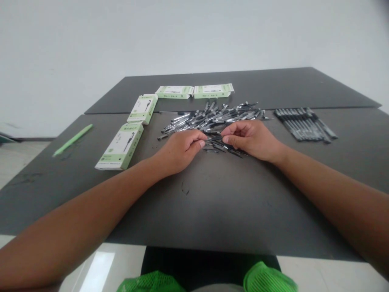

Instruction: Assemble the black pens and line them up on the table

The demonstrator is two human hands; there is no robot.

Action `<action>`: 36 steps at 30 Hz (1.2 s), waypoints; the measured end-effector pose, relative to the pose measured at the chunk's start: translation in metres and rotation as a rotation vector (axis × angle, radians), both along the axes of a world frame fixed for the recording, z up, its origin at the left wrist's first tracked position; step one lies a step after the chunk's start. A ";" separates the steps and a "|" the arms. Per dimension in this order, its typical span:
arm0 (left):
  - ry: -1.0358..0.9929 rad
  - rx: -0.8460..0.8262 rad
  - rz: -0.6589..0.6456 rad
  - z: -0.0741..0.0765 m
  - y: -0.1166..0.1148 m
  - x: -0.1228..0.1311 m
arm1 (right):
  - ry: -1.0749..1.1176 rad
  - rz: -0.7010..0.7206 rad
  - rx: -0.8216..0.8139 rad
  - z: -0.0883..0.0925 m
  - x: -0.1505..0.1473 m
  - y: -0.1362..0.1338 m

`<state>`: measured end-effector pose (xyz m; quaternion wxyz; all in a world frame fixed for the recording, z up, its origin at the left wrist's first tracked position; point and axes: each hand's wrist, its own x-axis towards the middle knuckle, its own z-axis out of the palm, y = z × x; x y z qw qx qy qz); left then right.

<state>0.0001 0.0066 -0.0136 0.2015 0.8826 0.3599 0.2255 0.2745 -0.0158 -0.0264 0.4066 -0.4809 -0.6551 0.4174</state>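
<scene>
A loose heap of black and silver pens point(212, 115) lies in the middle of the dark table point(212, 202). At its near edge, my left hand point(180, 150) and my right hand point(252, 140) face each other. The fingers of both are curled and pinch the two ends of one pen point(214, 139) from the heap. Both forearms rest on the table.
A tidy row of pens point(305, 123) lies at the right. Several green and white boxes point(121, 146) stand in an arc at the left and back. A light green pen point(73, 140) lies near the left edge. Green shoes point(267, 280) show below the table.
</scene>
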 end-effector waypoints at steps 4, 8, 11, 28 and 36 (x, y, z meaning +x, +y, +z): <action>0.015 -0.010 0.014 0.000 0.000 -0.001 | -0.075 -0.006 0.041 0.000 0.000 0.000; 0.021 -0.002 0.013 0.000 0.000 -0.002 | -0.118 -0.015 0.044 -0.001 0.000 0.000; 0.015 -0.016 0.011 0.000 -0.001 -0.002 | -0.133 -0.022 0.054 -0.002 0.000 0.000; 0.017 -0.005 -0.001 0.000 -0.001 -0.001 | -0.100 -0.006 0.060 -0.004 -0.001 0.000; 0.007 -0.006 -0.005 0.001 0.001 0.000 | 0.011 -0.006 0.008 -0.004 -0.003 0.001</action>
